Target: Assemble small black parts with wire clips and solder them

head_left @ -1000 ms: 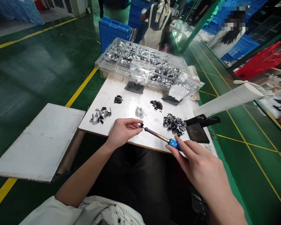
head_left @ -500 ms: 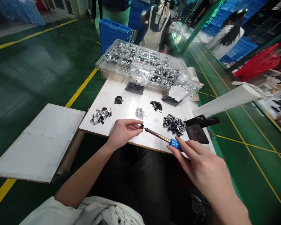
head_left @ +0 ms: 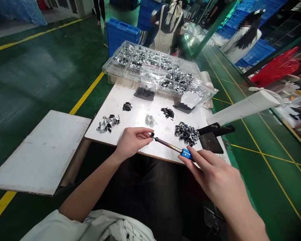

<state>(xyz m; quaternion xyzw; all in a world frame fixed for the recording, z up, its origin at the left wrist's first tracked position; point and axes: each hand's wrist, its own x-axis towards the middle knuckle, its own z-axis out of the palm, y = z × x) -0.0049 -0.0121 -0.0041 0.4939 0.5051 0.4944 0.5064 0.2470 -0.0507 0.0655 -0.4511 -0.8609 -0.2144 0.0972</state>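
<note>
Between the thumb and fingertips of my left hand (head_left: 131, 142) is a small black part (head_left: 152, 135), too small to make out in detail. My right hand (head_left: 213, 170) is closed round the blue handle of a soldering iron (head_left: 169, 145), whose tip points left and meets the black part. Both hands are over the front edge of the white table (head_left: 155, 152). On it, beyond the hands, lie a pile of tiny silvery pieces (head_left: 149, 120), two piles of small black pieces (head_left: 167, 113), (head_left: 126, 106) and a pile of shiny black parts (head_left: 187, 133). Mixed silver-and-black pieces (head_left: 108, 123) lie to the left.
A clear compartment box (head_left: 150, 67) full of shiny parts stands at the back, with zip bags (head_left: 144, 93) of black pieces before it. To the right are a black stand (head_left: 212, 140) and a white tube (head_left: 243, 107). A white board (head_left: 42, 150) is at left. Other people work beyond.
My hands, the black part and the soldering iron stay almost where they were. In the background, a person's legs at the top left have shifted slightly.
</note>
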